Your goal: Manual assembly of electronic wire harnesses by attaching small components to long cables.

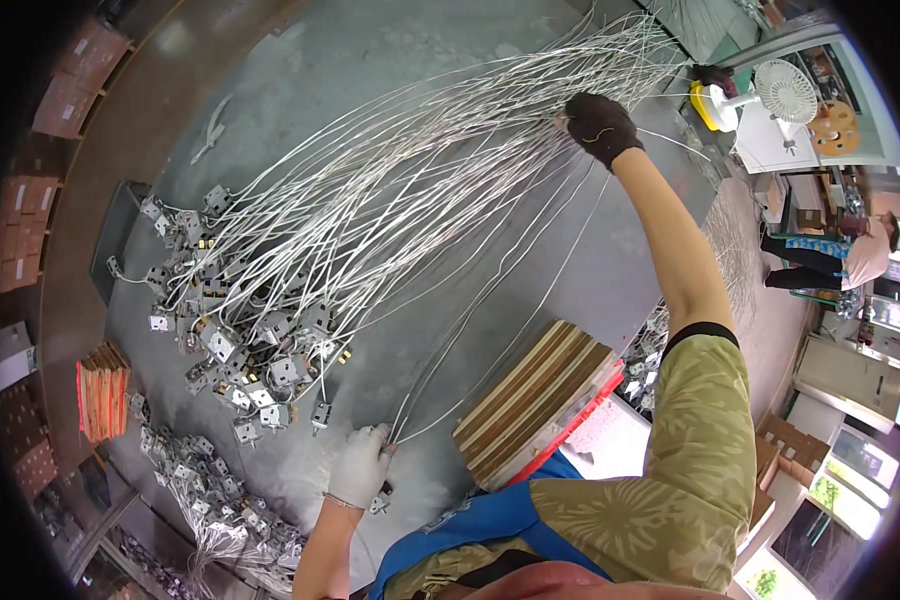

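Observation:
A long bundle of thin white wires [400, 170] stretches across the grey table, with small metal box-shaped parts [220, 340] piled at its left end. My left hand [360, 467], in a white glove, is closed on a few white wires near the table's front edge. Just below it, partly hidden, is one small metal part [379, 502]. At the far right my right hand [602, 128], in a dark glove, is closed at the edge of the bundle. Its fingertips pinch wires there, some of which run down toward my left hand.
A stack of wooden boards [535, 405] lies right of my left hand. More metal parts with wires [220, 500] heap at the lower left, beside an orange-edged stack [103, 393]. A white fan [785, 92] stands at the far right. Another person [850, 255] is farther off.

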`<state>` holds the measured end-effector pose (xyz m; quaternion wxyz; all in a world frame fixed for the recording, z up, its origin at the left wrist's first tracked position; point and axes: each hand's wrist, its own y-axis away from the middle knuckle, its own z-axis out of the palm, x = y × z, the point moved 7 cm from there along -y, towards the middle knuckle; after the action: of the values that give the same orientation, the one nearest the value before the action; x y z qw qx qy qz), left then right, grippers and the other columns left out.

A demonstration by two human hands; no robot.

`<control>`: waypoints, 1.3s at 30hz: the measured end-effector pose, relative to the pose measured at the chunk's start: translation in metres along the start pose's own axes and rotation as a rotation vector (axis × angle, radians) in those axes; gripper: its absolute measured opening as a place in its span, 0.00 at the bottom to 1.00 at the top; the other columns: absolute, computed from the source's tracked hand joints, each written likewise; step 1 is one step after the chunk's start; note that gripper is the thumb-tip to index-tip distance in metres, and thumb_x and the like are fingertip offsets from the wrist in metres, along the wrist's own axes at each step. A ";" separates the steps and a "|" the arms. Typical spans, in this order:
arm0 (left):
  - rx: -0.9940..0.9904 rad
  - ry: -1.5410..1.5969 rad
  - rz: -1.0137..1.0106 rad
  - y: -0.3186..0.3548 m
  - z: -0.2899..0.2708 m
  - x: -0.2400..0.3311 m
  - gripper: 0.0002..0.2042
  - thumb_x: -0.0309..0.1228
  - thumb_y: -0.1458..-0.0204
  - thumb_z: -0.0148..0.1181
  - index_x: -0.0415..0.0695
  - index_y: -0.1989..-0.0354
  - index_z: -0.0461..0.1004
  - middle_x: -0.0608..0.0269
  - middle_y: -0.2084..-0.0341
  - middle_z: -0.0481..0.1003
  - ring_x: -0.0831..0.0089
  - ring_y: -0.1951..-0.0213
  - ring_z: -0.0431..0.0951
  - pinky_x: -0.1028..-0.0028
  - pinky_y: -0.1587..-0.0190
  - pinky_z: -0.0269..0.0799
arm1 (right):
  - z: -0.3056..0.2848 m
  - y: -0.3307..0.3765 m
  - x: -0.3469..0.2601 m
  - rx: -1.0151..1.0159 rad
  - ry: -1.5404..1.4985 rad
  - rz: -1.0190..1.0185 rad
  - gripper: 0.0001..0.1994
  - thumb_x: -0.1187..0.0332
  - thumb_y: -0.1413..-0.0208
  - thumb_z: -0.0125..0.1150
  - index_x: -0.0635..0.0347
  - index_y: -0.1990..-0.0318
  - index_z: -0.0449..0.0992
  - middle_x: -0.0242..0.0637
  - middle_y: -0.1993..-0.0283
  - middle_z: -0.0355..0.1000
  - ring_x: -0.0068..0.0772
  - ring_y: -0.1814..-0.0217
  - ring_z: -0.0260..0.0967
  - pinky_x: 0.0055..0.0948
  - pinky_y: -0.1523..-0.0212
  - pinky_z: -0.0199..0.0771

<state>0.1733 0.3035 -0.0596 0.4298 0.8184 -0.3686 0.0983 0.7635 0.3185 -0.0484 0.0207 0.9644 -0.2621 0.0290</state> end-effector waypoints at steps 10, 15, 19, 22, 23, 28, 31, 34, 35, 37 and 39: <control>0.010 -0.070 0.019 -0.001 -0.002 0.002 0.15 0.34 0.45 0.62 0.41 0.50 0.77 0.51 0.62 0.78 0.51 0.57 0.78 0.56 0.52 0.74 | 0.007 -0.018 -0.076 0.095 0.267 -0.218 0.07 0.68 0.47 0.59 0.53 0.68 0.84 0.40 0.63 0.81 0.44 0.57 0.81 0.43 0.59 0.81; 0.016 -0.065 0.029 -0.002 -0.001 0.000 0.16 0.37 0.44 0.62 0.44 0.49 0.77 0.54 0.62 0.78 0.53 0.55 0.78 0.57 0.53 0.74 | 0.007 -0.020 -0.082 0.097 0.254 -0.278 0.06 0.68 0.49 0.59 0.54 0.70 0.83 0.40 0.64 0.81 0.44 0.58 0.81 0.43 0.60 0.80; -0.032 -0.037 0.019 -0.001 0.003 -0.004 0.17 0.37 0.43 0.62 0.45 0.48 0.76 0.55 0.61 0.77 0.54 0.55 0.77 0.57 0.53 0.73 | 0.019 -0.019 -0.078 0.208 0.299 -0.294 0.05 0.68 0.49 0.60 0.50 0.70 0.82 0.37 0.67 0.80 0.42 0.61 0.81 0.42 0.62 0.79; 0.036 0.039 0.033 0.007 -0.002 -0.008 0.17 0.36 0.43 0.62 0.46 0.46 0.75 0.54 0.61 0.76 0.53 0.55 0.76 0.57 0.52 0.73 | 0.034 -0.024 -0.057 0.077 0.343 -0.118 0.06 0.66 0.48 0.57 0.47 0.65 0.81 0.35 0.63 0.78 0.41 0.57 0.77 0.42 0.58 0.74; 0.075 0.034 0.027 0.010 -0.007 -0.010 0.16 0.37 0.43 0.61 0.46 0.47 0.75 0.54 0.62 0.77 0.53 0.56 0.77 0.57 0.53 0.73 | 0.036 -0.024 -0.057 0.061 0.369 -0.134 0.07 0.67 0.48 0.57 0.48 0.65 0.81 0.36 0.63 0.79 0.42 0.57 0.77 0.43 0.58 0.75; 0.227 -0.028 0.043 0.027 -0.042 -0.005 0.16 0.39 0.41 0.59 0.48 0.47 0.75 0.56 0.64 0.77 0.55 0.58 0.78 0.57 0.54 0.74 | 0.024 -0.018 -0.091 0.161 0.170 -0.378 0.05 0.70 0.50 0.59 0.50 0.66 0.80 0.37 0.66 0.77 0.45 0.59 0.76 0.45 0.60 0.75; 0.182 0.034 0.164 0.028 -0.076 0.009 0.15 0.38 0.40 0.59 0.47 0.48 0.76 0.57 0.65 0.77 0.56 0.59 0.79 0.58 0.56 0.74 | 0.021 -0.015 -0.109 0.194 0.042 -0.468 0.04 0.71 0.51 0.59 0.52 0.68 0.79 0.39 0.67 0.76 0.47 0.60 0.75 0.47 0.60 0.73; 0.238 0.183 0.375 0.041 -0.130 0.021 0.12 0.35 0.41 0.60 0.45 0.52 0.78 0.57 0.65 0.78 0.56 0.61 0.79 0.60 0.57 0.75 | 0.021 -0.014 -0.106 0.247 0.076 -0.472 0.03 0.71 0.52 0.58 0.51 0.71 0.78 0.39 0.69 0.76 0.47 0.62 0.76 0.47 0.61 0.73; 0.271 0.235 0.446 0.046 -0.149 0.021 0.11 0.34 0.41 0.60 0.44 0.53 0.78 0.57 0.65 0.78 0.55 0.61 0.79 0.60 0.58 0.75 | 0.024 -0.015 -0.103 0.234 0.141 -0.450 0.03 0.69 0.52 0.59 0.51 0.71 0.79 0.39 0.69 0.76 0.46 0.63 0.76 0.45 0.62 0.74; 0.450 0.279 0.505 0.052 -0.190 0.005 0.07 0.28 0.42 0.61 0.42 0.57 0.79 0.57 0.65 0.79 0.56 0.62 0.80 0.61 0.57 0.76 | 0.025 -0.016 -0.090 0.218 0.209 -0.400 0.03 0.69 0.51 0.59 0.51 0.71 0.78 0.39 0.70 0.75 0.46 0.64 0.76 0.45 0.62 0.74; 0.652 0.103 0.266 0.052 -0.232 -0.046 0.10 0.26 0.46 0.64 0.41 0.56 0.79 0.58 0.65 0.80 0.64 0.63 0.81 0.68 0.56 0.76 | 0.019 -0.015 -0.087 0.267 0.125 -0.380 0.03 0.69 0.51 0.59 0.51 0.71 0.78 0.39 0.70 0.75 0.46 0.64 0.76 0.45 0.62 0.74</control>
<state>0.1413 0.4881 0.0930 0.1473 0.8513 -0.3991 0.3072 0.6970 0.3746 -0.0735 -0.0859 0.9869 -0.0678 0.1186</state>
